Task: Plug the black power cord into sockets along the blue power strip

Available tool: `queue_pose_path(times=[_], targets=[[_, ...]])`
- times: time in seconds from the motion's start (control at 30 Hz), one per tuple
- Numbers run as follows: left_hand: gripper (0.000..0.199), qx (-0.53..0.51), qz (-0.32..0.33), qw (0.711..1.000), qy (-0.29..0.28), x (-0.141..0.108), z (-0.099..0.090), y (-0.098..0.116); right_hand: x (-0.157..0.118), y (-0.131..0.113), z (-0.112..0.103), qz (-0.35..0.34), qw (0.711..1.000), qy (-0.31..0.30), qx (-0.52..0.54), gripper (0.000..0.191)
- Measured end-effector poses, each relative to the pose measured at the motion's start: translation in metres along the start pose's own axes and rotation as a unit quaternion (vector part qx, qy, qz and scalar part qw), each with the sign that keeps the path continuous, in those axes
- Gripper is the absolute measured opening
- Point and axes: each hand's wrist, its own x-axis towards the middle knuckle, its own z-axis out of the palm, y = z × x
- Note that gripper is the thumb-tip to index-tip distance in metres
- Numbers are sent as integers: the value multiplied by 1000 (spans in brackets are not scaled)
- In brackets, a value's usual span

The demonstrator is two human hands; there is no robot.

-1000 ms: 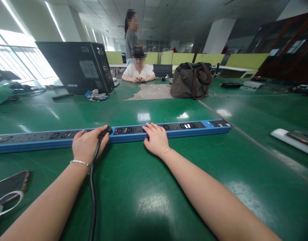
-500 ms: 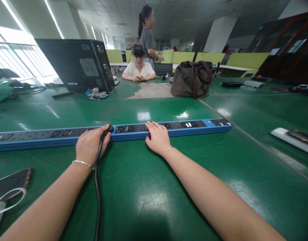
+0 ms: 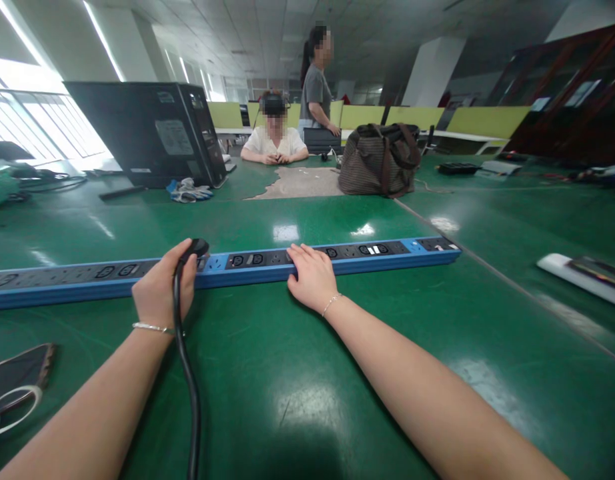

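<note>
A long blue power strip [image 3: 267, 274] with black sockets lies across the green table. My left hand [image 3: 165, 283] is closed on a black plug [image 3: 197, 249], held just above the strip and clear of its sockets as far as I can see. From the plug a thick black cable [image 3: 191, 387] runs down toward the bottom edge. My right hand [image 3: 313, 277] rests on the middle of the strip, fingers over its top and thumb at the near side. Whether its fingers press anything besides the strip is hidden.
Behind the strip are a black computer case [image 3: 137, 133], gloves [image 3: 190, 191] and a brown bag [image 3: 377, 160]. A phone [image 3: 22, 373] lies at left, a white device [image 3: 582, 280] at right. One person sits opposite; another stands behind.
My left hand has lifted the plug off the strip and moved left, uncovering a blue socket section. My right hand stays on the strip. The standing person has shifted right.
</note>
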Motion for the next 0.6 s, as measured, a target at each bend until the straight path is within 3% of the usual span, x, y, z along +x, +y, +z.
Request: queue_pose_path(times=[0.17,0.33,0.47,0.6], targets=[[46,-11,-18,998,-56,-2,-2,15,1,0,1,5,1000,2,4,54],[43,-38,54,987,-150,3,3,53,0,-1,0,8,1000,-1,12,53],[43,-51,88,977,-185,11,11,80,0,-1,-1,6,1000,-3,10,52],[43,-45,109,973,-200,11,18,90,-1,-1,-2,2,1000,3,3,50]])
